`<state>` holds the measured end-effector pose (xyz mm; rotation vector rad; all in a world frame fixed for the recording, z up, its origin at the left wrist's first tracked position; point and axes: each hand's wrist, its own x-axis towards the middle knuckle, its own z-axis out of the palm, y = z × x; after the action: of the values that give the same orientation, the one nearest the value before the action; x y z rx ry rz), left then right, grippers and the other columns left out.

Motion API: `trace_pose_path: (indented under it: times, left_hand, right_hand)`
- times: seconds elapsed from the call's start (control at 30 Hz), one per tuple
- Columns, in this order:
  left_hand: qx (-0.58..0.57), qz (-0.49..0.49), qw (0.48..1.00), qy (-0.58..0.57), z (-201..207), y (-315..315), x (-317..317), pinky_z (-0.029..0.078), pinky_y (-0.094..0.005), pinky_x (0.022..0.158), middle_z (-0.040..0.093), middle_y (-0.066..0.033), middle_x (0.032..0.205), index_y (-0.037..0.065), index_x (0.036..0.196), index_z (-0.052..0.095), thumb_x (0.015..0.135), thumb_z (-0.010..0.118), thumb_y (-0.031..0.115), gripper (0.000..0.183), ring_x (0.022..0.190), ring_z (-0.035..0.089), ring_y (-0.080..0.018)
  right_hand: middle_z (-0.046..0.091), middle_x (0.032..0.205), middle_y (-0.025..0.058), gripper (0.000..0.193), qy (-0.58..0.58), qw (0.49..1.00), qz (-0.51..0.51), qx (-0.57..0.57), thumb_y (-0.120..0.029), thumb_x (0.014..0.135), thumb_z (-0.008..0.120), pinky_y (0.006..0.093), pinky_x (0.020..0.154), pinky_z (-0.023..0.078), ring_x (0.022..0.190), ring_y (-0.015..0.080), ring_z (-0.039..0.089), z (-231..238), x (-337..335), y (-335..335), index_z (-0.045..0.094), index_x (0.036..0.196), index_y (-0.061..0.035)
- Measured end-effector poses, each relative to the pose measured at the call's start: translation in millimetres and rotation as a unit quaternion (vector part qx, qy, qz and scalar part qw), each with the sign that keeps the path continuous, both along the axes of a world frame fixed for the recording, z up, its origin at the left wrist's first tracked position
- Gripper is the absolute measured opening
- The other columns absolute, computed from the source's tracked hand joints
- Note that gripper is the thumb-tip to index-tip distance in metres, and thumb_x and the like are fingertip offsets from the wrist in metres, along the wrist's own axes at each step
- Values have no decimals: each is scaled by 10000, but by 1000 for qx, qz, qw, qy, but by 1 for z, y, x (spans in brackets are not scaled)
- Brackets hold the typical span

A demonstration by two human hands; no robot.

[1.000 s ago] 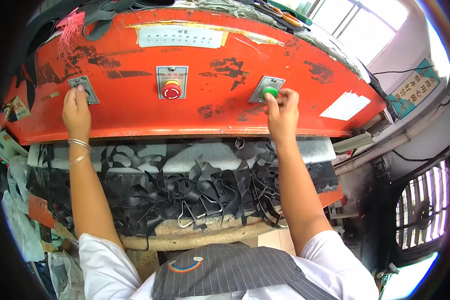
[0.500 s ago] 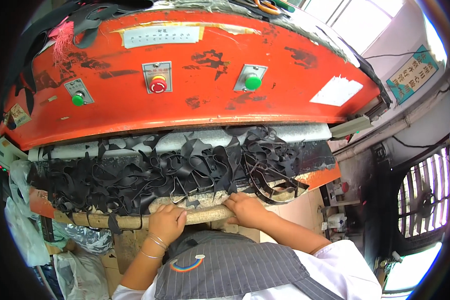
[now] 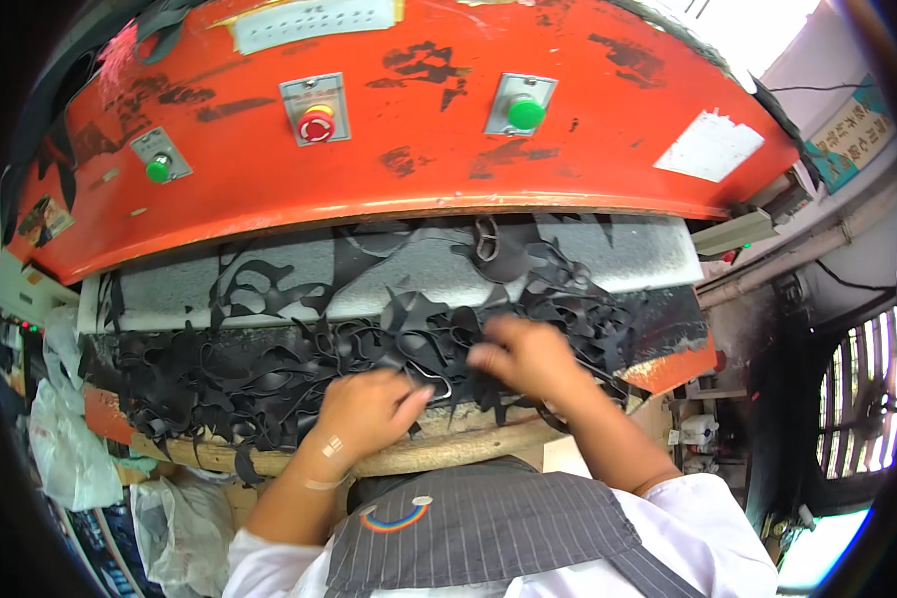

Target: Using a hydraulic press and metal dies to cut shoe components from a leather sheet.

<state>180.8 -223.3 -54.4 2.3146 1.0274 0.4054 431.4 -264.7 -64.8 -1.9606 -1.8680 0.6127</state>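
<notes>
Across the upper part, curving from side to side, a big red machine panel [image 3: 608, 164], scuffed with dark patches. Below it, a dark worktop [image 3: 673, 327] with orange ends and a rounded, tan front edge. Along the back of that worktop, just under the panel, a long pale slab [image 3: 399, 299], partly overlaid with black cut-out sheeting. Across the middle and front, a wide, tangled heap of black scraps [image 3: 239, 364], some strips drooping over the front edge. Nearest the body, a grey pinstriped apron [image 3: 488, 528] over white sleeves. At lower left, beside the worktop, pale, crumpled plastic bags [image 3: 75, 448].

Then the hands, both at the front part of the heap and well apart from the panel. Right hand [image 3: 530, 361] farther forward over the scraps, blurred, loosely spread, with a gap between thumb and forefinger. Left hand [image 3: 367, 411] at the near side of the heap, back upward, thumb stretched out to the right, other fingertips hidden; cannot tell pinching from merely resting.

On the panel, a red button [image 3: 316, 126] between two green buttons [image 3: 524, 114], each on a grey plate. Just beyond the left thumb, a bent metal strip [image 3: 444, 386], partly buried in the scraps. Toward the back of the slab, a metal loop [image 3: 485, 239] on black sheeting. On the apron, a small rainbow patch [image 3: 397, 516].
</notes>
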Motion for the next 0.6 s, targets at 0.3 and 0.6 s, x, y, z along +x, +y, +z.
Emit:
trace_pose_path:
  times: [0.3, 0.6]
  left_hand:
    - [140, -8, 990, 14, -96, 117, 124, 249, -455, 1147, 394, -147, 1484, 51, 1384, 466, 948, 495, 265, 487, 1394, 328, -305]
    - [-209, -25, 947, -243, -54, 93, 104, 449, -366, 982, 568, -146, 1292, -8, 1321, 518, 918, 618, 170, 451, 1158, 565, -224]
  right_hand:
    - [594, 1058, 260, 472, -45, 984, -157, 76, -290, 858, 641, 465, 745, 541, 927, 407, 653, -61, 50, 145, 476, 1181, 13]
    - [633, 826, 30, 271, 361, 929, -49, -70, -121, 826, 748, 243, 616, 467, 709, 95, 584, -10, 46, 65, 631, 1045, -12]
